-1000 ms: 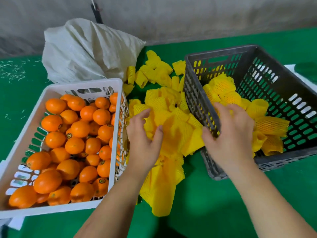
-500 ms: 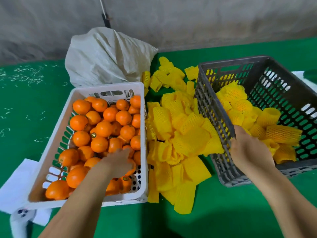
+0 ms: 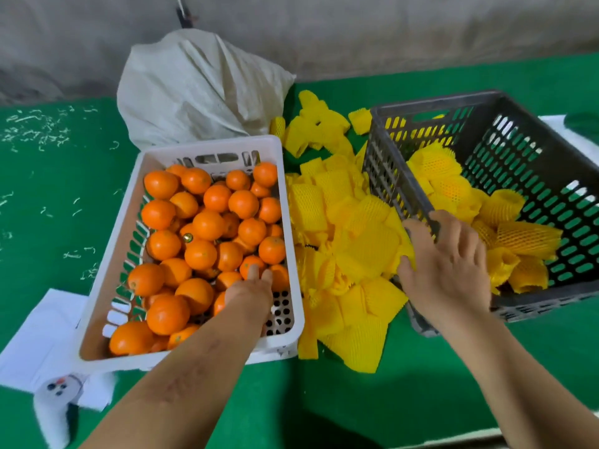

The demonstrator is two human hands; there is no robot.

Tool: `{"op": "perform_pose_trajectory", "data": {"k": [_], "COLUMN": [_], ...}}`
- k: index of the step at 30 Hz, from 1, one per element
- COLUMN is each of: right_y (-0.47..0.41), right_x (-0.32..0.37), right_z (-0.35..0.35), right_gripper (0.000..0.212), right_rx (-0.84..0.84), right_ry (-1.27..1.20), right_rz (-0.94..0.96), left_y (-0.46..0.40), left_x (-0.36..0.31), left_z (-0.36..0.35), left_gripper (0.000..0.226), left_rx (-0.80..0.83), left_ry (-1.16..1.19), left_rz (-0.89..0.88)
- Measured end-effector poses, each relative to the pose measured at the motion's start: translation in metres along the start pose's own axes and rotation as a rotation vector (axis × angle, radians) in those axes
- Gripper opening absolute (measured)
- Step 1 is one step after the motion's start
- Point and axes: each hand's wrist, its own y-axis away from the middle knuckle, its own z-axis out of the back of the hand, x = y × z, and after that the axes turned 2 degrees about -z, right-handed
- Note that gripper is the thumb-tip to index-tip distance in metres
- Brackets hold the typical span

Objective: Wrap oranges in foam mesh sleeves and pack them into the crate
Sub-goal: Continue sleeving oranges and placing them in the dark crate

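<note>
Since 0.5 s ago left hand [image 3: 251, 291] pushed deeper into white crate [image 3: 288, 222], fingers extended onto oranges [image 3: 207, 225], nothing pinched. Right hand [image 3: 445, 267] spread, now over dark crate [image 3: 402, 202] rim and loose foam mesh sleeves [image 3: 350, 247]. Oranges round, glossy; sticker writing unreadable. Sleeved oranges [image 3: 453, 189] in dark crate on green surface [image 3: 48, 205].

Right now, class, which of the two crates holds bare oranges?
The white crate under the left hand; the grey crate holds only yellow-sleeved fruit.
</note>
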Motion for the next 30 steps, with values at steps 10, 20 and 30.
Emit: {"op": "perform_pose_trajectory", "data": {"k": [10,20,30], "right_y": [0.014,0.032,0.020], "right_x": [0.025,0.023,0.044], "right_z": [-0.053,-0.045,-0.045], "right_gripper": [0.061,0.054,0.043], "right_rx": [0.494,0.496,0.306], "right_ry": [-0.246,-0.501,-0.880], "right_rz": [0.083,0.133,0.138], "left_y": [-0.012,-0.012,-0.016], "left_x": [0.001,-0.002,0.001], "left_z": [-0.002,0.006,0.001], "left_gripper": [0.085,0.053,0.062], "left_rx": [-0.100,-0.076,0.061], "left_ry": [0.148,0.135,-0.106], "left_rz": [0.094,0.095,0.046]}}
